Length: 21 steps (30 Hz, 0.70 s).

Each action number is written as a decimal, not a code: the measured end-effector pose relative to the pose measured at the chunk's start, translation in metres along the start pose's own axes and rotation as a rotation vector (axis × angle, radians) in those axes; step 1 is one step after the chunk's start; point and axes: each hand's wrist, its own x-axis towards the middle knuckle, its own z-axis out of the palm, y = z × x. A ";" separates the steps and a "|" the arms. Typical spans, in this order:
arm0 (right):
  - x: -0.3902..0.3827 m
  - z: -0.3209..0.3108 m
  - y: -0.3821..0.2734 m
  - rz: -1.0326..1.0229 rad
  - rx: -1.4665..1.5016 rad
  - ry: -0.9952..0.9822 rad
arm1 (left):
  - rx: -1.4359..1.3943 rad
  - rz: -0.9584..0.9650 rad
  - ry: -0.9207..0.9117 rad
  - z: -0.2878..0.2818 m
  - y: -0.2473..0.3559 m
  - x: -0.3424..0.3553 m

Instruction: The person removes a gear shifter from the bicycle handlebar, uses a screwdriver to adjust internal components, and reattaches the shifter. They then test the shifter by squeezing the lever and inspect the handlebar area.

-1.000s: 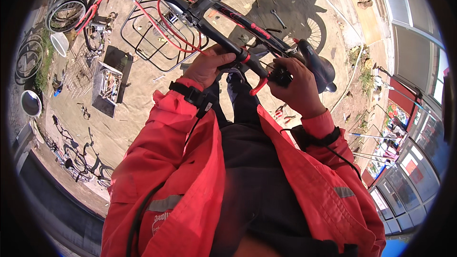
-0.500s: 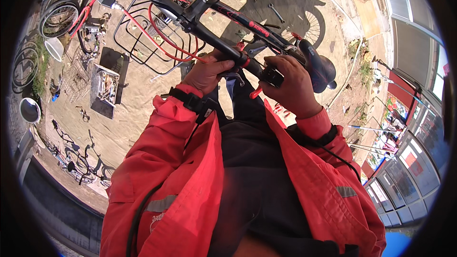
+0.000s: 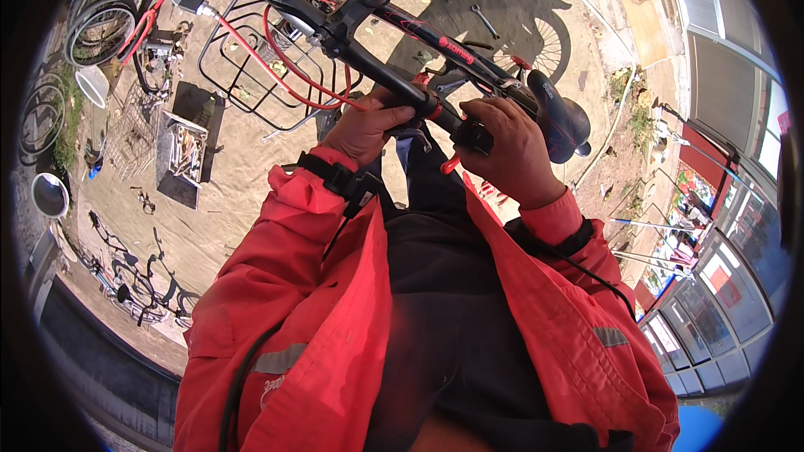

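A bicycle handlebar (image 3: 368, 69) with a black bar crosses in front of me, sloping down from upper left to its near end at the right. My left hand (image 3: 366, 130) is closed around the brake lever (image 3: 416, 135) and its mount beside the bar, thumb on top, where a red brake cable (image 3: 322, 106) enters. At the bar's end my right hand (image 3: 511, 146) pinches a small black part (image 3: 474, 137) between thumb and fingers; its exact kind is partly hidden. Just below that hand a red tip (image 3: 450, 165) shows. Behind lie the black-and-red frame (image 3: 431, 40) and black saddle (image 3: 563, 121).
A black wire basket (image 3: 243, 75) is beyond the handlebar. A tool box (image 3: 182, 151) stands on the ground at left, near loose wheels (image 3: 102, 32) and a white bucket (image 3: 50, 195). A wrench (image 3: 484, 22) lies on the ground ahead. Glass-fronted walls (image 3: 720, 285) run along the right.
The black part in my right hand has turned slightly and sits more under the fingers, which have drawn in toward the bar. My left hand stays on the brake lever.
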 end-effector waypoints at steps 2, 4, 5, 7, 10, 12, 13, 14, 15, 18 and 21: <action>0.001 -0.003 -0.001 0.010 0.019 -0.017 | 0.001 0.000 0.002 0.001 0.000 0.000; 0.003 -0.007 -0.002 -0.021 -0.007 -0.048 | -0.005 -0.001 0.017 0.002 0.000 -0.001; 0.004 -0.009 -0.003 -0.034 -0.019 -0.065 | -0.002 -0.002 0.021 0.002 0.001 -0.001; 0.007 -0.014 -0.003 -0.079 -0.047 -0.102 | 0.004 -0.008 0.024 0.004 0.002 -0.001; 0.014 -0.018 -0.002 -0.160 -0.079 -0.124 | 0.009 0.014 0.018 0.007 0.004 -0.002; 0.019 -0.021 -0.001 -0.207 -0.093 -0.134 | 0.009 0.016 0.015 0.008 0.005 -0.002; 0.021 -0.022 -0.001 -0.225 -0.098 -0.142 | 0.001 0.029 -0.006 0.008 0.005 -0.002; 0.023 -0.023 0.000 -0.242 -0.103 -0.151 | -0.012 0.015 0.007 0.008 0.005 -0.002; 0.024 -0.024 0.000 -0.254 -0.108 -0.157 | -0.030 0.011 0.004 0.008 0.005 -0.001; 0.028 -0.025 0.001 -0.283 -0.126 -0.177 | -0.058 -0.001 0.001 0.006 0.005 -0.001; 0.030 -0.025 0.002 -0.294 -0.149 -0.198 | -0.021 0.013 -0.002 0.005 0.003 -0.001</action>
